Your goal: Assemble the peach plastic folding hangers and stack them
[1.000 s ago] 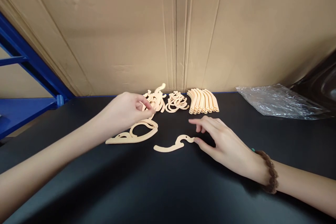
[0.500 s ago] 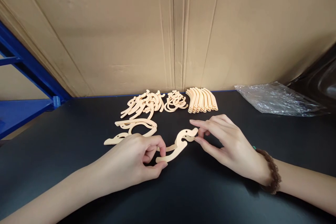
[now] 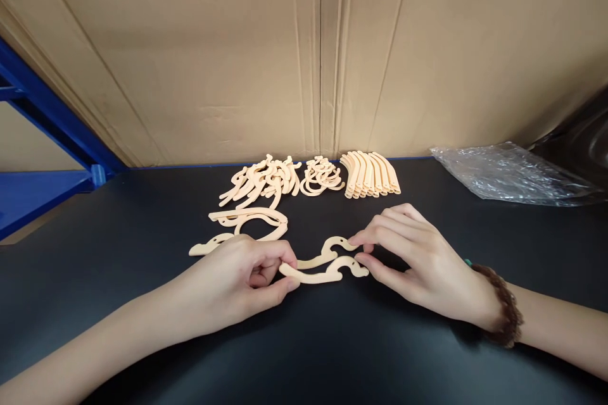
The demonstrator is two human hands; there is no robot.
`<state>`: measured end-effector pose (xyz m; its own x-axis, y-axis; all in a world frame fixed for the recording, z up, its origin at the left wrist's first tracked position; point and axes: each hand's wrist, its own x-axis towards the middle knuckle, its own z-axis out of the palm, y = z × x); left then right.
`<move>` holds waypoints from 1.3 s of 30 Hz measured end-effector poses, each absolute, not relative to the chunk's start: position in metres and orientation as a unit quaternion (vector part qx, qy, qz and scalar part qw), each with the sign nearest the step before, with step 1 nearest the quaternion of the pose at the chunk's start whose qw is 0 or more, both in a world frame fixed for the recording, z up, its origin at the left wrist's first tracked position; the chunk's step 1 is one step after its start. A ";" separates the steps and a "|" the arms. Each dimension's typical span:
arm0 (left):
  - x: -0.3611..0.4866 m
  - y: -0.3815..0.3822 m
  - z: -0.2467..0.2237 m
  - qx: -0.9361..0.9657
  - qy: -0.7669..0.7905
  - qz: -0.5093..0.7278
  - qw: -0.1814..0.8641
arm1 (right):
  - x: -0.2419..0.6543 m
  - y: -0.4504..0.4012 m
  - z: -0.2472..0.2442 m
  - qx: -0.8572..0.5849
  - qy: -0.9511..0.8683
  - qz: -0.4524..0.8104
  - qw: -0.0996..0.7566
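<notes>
Two curved pale wooden pieces with hooked ends lie between my hands, a front one (image 3: 318,277) and a back one (image 3: 317,261), slightly apart. My left hand (image 3: 259,269) is closed, thumb and fingers at the left ends of both pieces. At their hooked right ends is my right hand (image 3: 408,253), its thumb and index finger apart, the fingertips close to or touching the two hooks. Beyond my left hand rest joined wooden pieces (image 3: 249,213), and another hooked piece (image 3: 203,247) is partly hidden by that hand.
Across the back of the black table (image 3: 327,342) are a pile of hooked pieces (image 3: 259,182), a smaller pile of curved pieces (image 3: 322,175) and a row of bent strips (image 3: 370,175). A clear plastic bag (image 3: 513,174) lies at the back right. Blue metal framing (image 3: 57,120) stands left.
The two pieces between my hands, overlapping before, now lie spread apart, with the front one turned flatter. My left hand has shifted slightly left and my right hand slightly right.
</notes>
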<state>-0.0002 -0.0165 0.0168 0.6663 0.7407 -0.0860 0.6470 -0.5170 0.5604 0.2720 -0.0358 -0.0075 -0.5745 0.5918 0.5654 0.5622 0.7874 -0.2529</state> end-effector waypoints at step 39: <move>0.002 -0.023 0.001 0.923 0.336 0.183 0.039 | 0.273 -0.028 -0.018 -0.422 -0.872 0.004 0.249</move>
